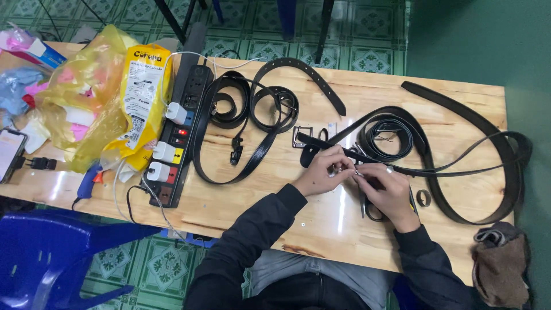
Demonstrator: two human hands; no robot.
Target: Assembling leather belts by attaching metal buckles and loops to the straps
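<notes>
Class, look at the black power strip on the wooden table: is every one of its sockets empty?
No. The power strip has three white plugs pushed into it, with white cables trailing off.

Even, bright overhead light leaves white glare streaks on the glossy table [321,224], soft shadows, sharp focus, and mild wide-angle bending at edges.

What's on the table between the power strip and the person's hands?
In the head view, between the power strip and the left hand lie looped black belts on the wooden table.
</notes>
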